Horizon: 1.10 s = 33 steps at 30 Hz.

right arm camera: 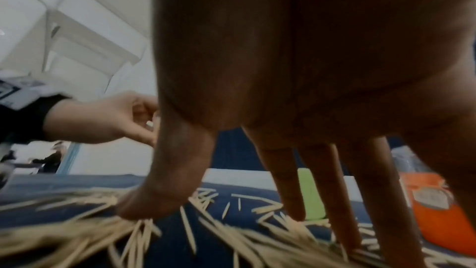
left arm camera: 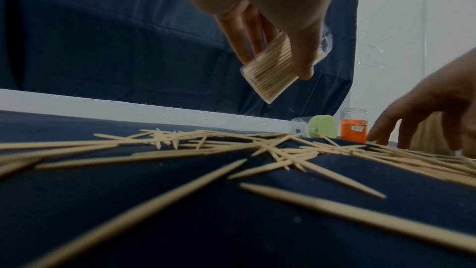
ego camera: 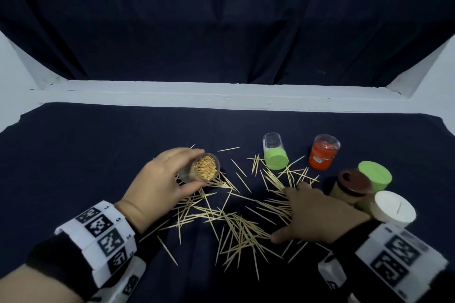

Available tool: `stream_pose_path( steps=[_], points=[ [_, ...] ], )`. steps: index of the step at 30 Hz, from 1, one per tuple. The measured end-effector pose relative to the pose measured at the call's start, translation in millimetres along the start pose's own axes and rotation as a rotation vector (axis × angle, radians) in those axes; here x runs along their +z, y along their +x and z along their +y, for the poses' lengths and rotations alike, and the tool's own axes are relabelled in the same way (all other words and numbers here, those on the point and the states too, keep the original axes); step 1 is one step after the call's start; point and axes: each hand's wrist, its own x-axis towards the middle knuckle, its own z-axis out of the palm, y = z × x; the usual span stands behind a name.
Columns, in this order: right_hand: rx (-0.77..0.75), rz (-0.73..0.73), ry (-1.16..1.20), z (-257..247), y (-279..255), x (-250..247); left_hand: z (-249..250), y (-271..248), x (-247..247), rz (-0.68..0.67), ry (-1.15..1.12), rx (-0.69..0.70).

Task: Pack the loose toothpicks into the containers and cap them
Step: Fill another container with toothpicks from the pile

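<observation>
My left hand (ego camera: 190, 171) grips a clear uncapped container (ego camera: 206, 167) packed with toothpicks and holds it tilted above the dark cloth, with the mouth toward me. In the left wrist view the thumb and fingers clamp the container (left arm camera: 268, 70) by its sides. Loose toothpicks (ego camera: 234, 221) lie scattered over the cloth between both hands. My right hand (ego camera: 286, 213) rests on the right part of the pile, fingers spread and straight. The right wrist view shows its fingertips (right arm camera: 298, 213) and thumb touching the toothpicks (right arm camera: 77, 237), holding nothing.
A clear container with a green cap (ego camera: 275, 155) lies on its side behind the pile. A red-and-clear container (ego camera: 322, 155) stands beside it. Brown-capped (ego camera: 352, 184), green-capped (ego camera: 375, 176) and white-capped (ego camera: 394, 206) containers cluster right of my right hand. A white ledge (ego camera: 221, 96) borders the back.
</observation>
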Motion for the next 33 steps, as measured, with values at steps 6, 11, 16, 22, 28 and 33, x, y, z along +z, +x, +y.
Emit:
stream_pose_path(
  steps=[6,11,16,22,28,33],
  points=[
    [-0.082,0.052,0.023,-29,3,6,5,-1,1,-0.018,0.011,-0.028],
    [-0.224,0.110,0.164,-36,3,-2,4,0,2,-0.041,0.012,-0.035],
    [0.062,0.236,0.134,-10,30,-25,6,1,3,-0.051,-0.004,-0.050],
    [0.143,0.041,-0.035,-15,40,-19,9,1,1,-0.018,-0.055,-0.053],
    [-0.136,0.081,-0.003,-37,31,-6,11,2,-1,0.025,-0.144,-0.099],
    [-0.186,0.228,0.151,-24,22,-22,10,2,-1,0.019,-0.156,-0.113]
  ],
)
